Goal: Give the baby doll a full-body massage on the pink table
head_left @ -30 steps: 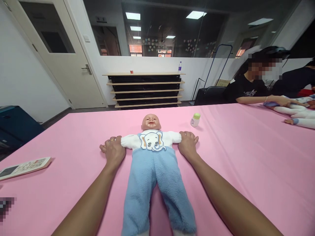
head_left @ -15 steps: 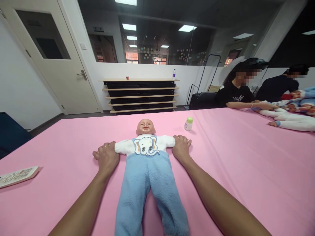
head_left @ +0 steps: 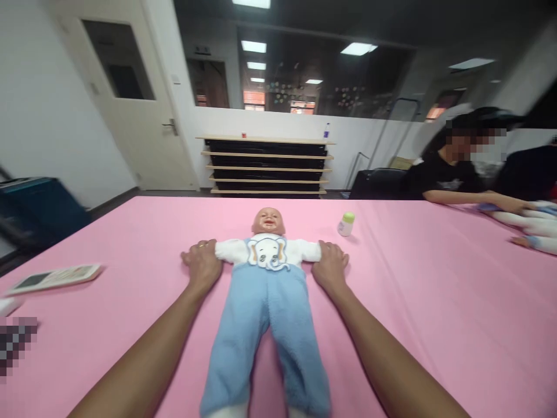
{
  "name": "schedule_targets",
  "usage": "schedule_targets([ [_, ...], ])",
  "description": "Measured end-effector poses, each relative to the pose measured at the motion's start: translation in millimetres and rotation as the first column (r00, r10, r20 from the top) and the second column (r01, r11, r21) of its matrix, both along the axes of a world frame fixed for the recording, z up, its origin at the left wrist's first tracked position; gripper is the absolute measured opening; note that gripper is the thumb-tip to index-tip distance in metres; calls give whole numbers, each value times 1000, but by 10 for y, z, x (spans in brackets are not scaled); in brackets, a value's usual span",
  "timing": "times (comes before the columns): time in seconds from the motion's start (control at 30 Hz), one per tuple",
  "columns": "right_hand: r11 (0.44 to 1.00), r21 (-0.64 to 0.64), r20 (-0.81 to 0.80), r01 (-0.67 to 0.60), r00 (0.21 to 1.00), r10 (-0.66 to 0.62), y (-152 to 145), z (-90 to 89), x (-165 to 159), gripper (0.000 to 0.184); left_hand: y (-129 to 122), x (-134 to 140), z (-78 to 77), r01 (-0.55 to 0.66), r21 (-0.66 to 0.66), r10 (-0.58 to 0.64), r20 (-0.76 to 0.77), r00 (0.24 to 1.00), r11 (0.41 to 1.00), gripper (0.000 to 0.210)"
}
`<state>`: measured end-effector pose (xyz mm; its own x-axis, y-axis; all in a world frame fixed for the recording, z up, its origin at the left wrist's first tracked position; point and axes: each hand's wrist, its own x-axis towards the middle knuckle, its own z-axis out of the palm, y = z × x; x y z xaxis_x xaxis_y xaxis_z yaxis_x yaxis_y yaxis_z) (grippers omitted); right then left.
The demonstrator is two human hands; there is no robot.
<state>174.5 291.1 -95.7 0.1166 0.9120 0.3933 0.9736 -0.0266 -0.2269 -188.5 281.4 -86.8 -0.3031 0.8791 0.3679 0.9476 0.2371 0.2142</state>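
A baby doll (head_left: 267, 290) lies face up on the pink tablecloth (head_left: 426, 313), its head at the far end. It wears a white-sleeved top with an elephant face on the chest and light blue fleece trousers. Both its arms are stretched out sideways. My left hand (head_left: 204, 264), with a ring on one finger, is closed round the end of the sleeve on the left. On the other side my right hand (head_left: 329, 264) grips the opposite sleeve end. The doll's own hands are hidden under mine.
A small white bottle with a green cap (head_left: 346, 224) stands beyond my right hand. At the left lies a flat pale board (head_left: 56, 277). Across the table on the right, a person in black (head_left: 452, 174) handles a white-clothed doll (head_left: 533, 223). A dark blue chair (head_left: 41, 212) is at the left.
The view has turned left, so everything sits further right and more of the left table edge shows. Both hands keep their hold on the doll's sleeves, and the doll stays in place.
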Motion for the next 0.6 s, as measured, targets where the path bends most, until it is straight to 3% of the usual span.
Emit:
schedule_targets([
  [0.1,1000,-5,60,-11,998,11,37,-58,56,67,-55,102,57,-17,81,17,-1,1000,997,61],
  [0.2,1000,8,104,-4,995,3,87,-79,67,69,-69,216,74,90,117,-86,-34,996,989,77],
  [0.43,989,-50,156,-143,977,149,5,22,-51,71,-67,354,6,445,58,-442,-60,895,894,70],
  [0.6,987,-55,129,-151,979,157,-4,24,-73,69,-36,316,-18,458,15,-458,-29,889,889,60],
])
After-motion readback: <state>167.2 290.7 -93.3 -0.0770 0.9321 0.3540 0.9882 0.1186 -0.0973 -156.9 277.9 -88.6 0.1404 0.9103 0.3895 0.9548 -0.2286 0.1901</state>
